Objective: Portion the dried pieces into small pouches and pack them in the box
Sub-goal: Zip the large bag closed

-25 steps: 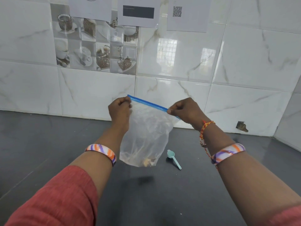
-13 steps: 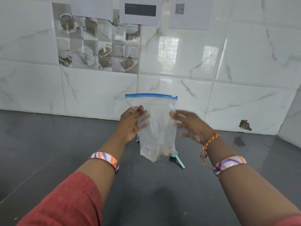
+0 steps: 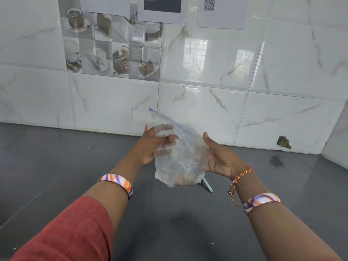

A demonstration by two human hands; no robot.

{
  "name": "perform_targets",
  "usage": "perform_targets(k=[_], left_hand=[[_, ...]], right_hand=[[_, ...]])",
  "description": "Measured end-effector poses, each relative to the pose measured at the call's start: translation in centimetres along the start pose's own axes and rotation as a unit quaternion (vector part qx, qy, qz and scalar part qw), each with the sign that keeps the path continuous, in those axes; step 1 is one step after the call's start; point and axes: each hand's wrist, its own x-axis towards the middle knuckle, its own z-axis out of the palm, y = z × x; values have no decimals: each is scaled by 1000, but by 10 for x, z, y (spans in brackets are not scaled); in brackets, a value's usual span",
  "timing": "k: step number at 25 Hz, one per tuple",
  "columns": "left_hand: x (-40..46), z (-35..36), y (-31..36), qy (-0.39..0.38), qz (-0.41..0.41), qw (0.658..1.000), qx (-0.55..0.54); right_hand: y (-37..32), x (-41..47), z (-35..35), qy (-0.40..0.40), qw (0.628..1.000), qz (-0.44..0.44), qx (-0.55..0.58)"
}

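Observation:
A clear zip pouch [image 3: 180, 157] with a blue seal strip hangs in the air above the dark counter. A few brownish dried pieces [image 3: 183, 180] lie at its bottom. My left hand [image 3: 150, 146] grips the pouch's left side, its fingers curled round the plastic. My right hand [image 3: 220, 159] lies against the pouch's right side, palm toward it and thumb up, its fingers hidden behind the plastic. The pouch tilts with its seal running down to the right.
A small teal scoop [image 3: 207, 184] lies on the dark counter [image 3: 169, 223] just below the pouch. A small red thing [image 3: 146, 127] shows behind my left hand. White marble tiles form the wall behind, with papers stuck on it. No box is in view.
Both hands left the seal strip and dropped to the pouch's sides. The pouch has moved lower and tilted, and my right hand has come up against it.

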Motion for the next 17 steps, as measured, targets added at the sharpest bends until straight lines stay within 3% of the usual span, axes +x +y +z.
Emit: perform_targets(k=[4,8,10,13,17], left_hand=[[7,1,0,48,52,996,51],[5,3,3,-6,28,997,67],[2,3,9,-10,30,999,39],[3,-1,13,19,41,996,-76],[-2,-7,0,-42,-83,995,-42]], right_hand=[[4,7,-9,120,988,-91,-20],[-2,2,-14,-15,996,-84,12],[0,3,-13,1,994,-102,-50],[-1,6,-14,76,972,-208,-72],[-6,7,-17,55,930,-339,-133]])
